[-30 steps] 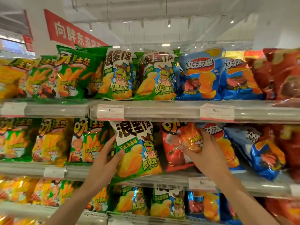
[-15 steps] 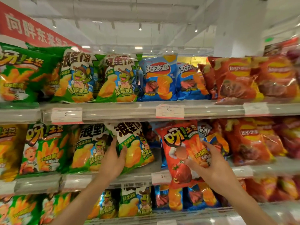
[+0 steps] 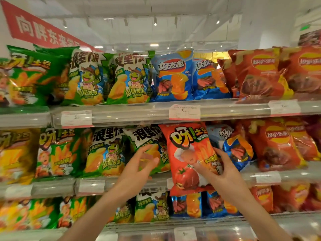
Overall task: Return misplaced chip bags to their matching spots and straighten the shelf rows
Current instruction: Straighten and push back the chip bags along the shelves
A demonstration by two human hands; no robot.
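Right hand (image 3: 224,169) grasps the red bag (image 3: 190,157) low on its right side, thumb across the front, fingers curled behind. The bag is pulled forward out of the middle shelf (image 3: 295,178), upright, its bottom edge hanging below the shelf lip and covering part of the blue bags (image 3: 213,204) on the row beneath. Behind it, a blue bag (image 3: 238,150) sits tilted in that same slot.

Left hand (image 3: 139,167) is released, fingers spread and loosely bent, hovering just in front of the frog bag (image 3: 149,150); blurred, so contact cannot be told.

Reading: the red bag is the misplaced one. It stands between frog bags and blue bags, and its logo matches the green bags (image 3: 57,152) and yellow bags (image 3: 15,153) far left. No red row of that brand shows here.

Doing the step well:
- Draw the bag straight out before turning, so its top clears the price rail (image 3: 184,112) and its neighbours do not tip.
- Grip the sealed edge rather than squeezing the middle; the contents crush easily.
- Use the free left hand to steady the frog bag, which leans right toward the gap.
- Once the red bag is out, stand the tilted blue bag upright and face it forward.

Risk: a neighbour toppling off the shelf as the bag leaves.
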